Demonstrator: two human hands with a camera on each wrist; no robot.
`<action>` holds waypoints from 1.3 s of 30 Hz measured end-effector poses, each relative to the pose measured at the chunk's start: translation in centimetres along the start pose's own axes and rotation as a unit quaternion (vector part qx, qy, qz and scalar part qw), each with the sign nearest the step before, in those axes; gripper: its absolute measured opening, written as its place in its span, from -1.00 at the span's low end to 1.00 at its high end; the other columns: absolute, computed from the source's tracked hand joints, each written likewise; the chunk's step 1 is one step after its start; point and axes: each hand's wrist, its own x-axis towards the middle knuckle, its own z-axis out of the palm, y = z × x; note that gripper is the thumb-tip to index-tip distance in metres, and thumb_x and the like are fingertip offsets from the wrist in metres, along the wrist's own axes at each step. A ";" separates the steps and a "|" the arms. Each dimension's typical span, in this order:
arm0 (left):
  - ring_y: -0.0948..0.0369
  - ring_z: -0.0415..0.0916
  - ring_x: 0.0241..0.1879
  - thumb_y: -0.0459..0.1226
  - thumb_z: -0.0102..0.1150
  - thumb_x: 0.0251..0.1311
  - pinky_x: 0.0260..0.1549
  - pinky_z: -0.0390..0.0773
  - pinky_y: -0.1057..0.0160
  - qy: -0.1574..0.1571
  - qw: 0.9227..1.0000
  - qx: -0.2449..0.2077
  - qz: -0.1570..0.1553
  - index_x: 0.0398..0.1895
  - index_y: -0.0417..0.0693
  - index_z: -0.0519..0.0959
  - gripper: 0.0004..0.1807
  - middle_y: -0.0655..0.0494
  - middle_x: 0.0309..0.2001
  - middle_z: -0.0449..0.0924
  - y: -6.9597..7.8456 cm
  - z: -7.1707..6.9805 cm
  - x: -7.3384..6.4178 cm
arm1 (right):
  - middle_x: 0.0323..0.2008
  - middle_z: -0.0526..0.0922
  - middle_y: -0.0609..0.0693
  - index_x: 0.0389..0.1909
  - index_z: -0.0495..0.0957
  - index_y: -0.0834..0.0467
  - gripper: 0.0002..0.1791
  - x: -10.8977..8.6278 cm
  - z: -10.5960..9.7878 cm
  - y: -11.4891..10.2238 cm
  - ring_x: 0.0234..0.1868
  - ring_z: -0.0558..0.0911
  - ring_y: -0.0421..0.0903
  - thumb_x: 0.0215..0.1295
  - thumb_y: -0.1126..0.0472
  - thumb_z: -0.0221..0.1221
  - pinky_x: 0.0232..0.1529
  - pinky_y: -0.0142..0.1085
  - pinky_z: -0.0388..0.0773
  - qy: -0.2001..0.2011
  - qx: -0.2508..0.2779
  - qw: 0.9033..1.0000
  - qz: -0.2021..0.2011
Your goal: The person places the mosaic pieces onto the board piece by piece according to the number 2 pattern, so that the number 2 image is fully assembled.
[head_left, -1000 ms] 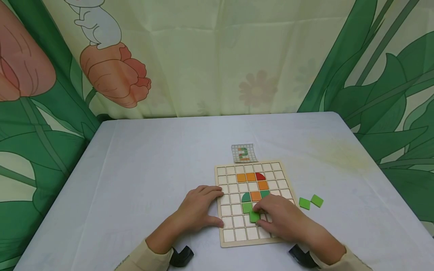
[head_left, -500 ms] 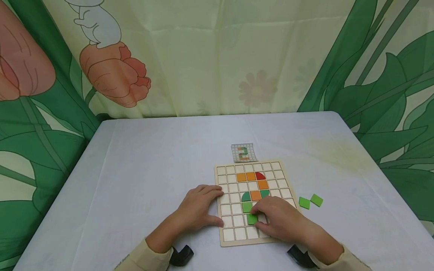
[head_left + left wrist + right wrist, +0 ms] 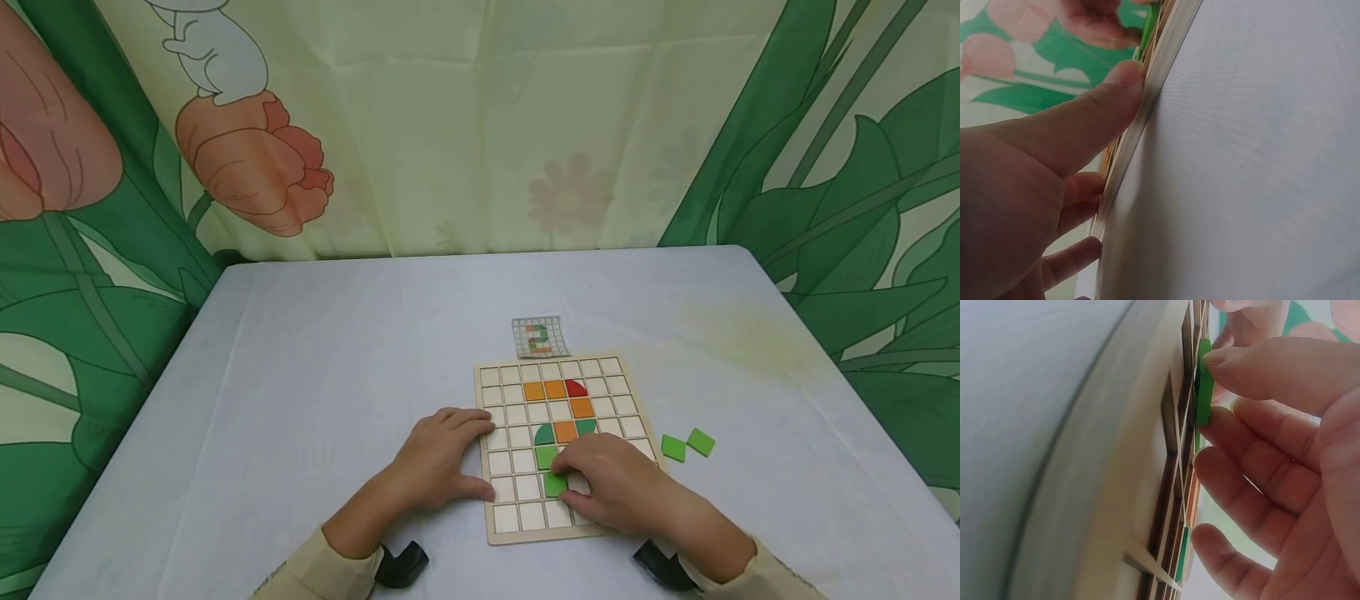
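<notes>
A wooden grid board point(image 3: 506, 464) with white cells lies on the table. Orange, red and green pieces sit in several of its cells. Between thumb and index finger my right hand point(image 3: 618, 482) pinches a green square tile point(image 3: 554, 485) by opposite edges, right at a cell below another green square point(image 3: 545, 457). The right wrist view has this held tile point(image 3: 1204, 384) edge-on, slightly raised from the grid. Along the board's left edge, my left hand point(image 3: 431, 462) rests with thumb and fingers spread, its fingertips touching the frame.
Two loose green tiles point(image 3: 687, 446) lie on the table right of the board. Behind the board is a small pattern card point(image 3: 540, 337) with a printed grid. A printed curtain point(image 3: 465, 133) hangs beyond the white tablecloth point(image 3: 337, 350).
My right hand has shifted slightly left with the green tile, bringing it more in line with the cell under the upper green square. The left hand has stayed in place.
</notes>
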 end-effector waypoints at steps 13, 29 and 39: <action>0.08 0.27 0.34 0.23 0.47 -0.07 0.23 0.32 -0.08 -0.002 1.000 -0.003 -0.003 0.35 0.02 0.46 -0.08 0.17 0.37 0.38 0.1 -0.1 0.1 | -0.26 0.63 -0.29 -0.22 0.68 0.04 -0.83 0.3 0.0 -0.3 -0.19 0.58 -0.23 0.17 0.18 0.39 -0.08 -0.17 0.55 -0.004 0.000 1.000 0.002; 0.09 0.29 0.32 0.20 0.49 -0.07 0.19 0.37 -0.07 -0.008 1.000 0.017 -0.005 0.33 0.00 0.47 -0.10 0.16 0.36 0.40 0.4 -0.2 0.2 | -0.28 0.62 -0.28 -0.24 0.68 0.04 -0.83 0.2 0.2 -0.1 -0.21 0.58 -0.24 0.13 0.19 0.40 -0.12 -0.20 0.55 0.016 -0.004 1.000 -0.018; 0.09 0.32 0.30 0.18 0.50 -0.07 0.16 0.39 -0.06 -0.011 1.000 0.023 -0.004 0.32 -0.02 0.48 -0.11 0.16 0.33 0.42 0.7 -0.5 0.1 | -0.27 0.63 -0.27 -0.22 0.68 0.05 -0.82 0.1 0.1 -0.1 -0.20 0.58 -0.22 0.14 0.20 0.40 -0.10 -0.19 0.55 0.011 -0.006 1.000 -0.018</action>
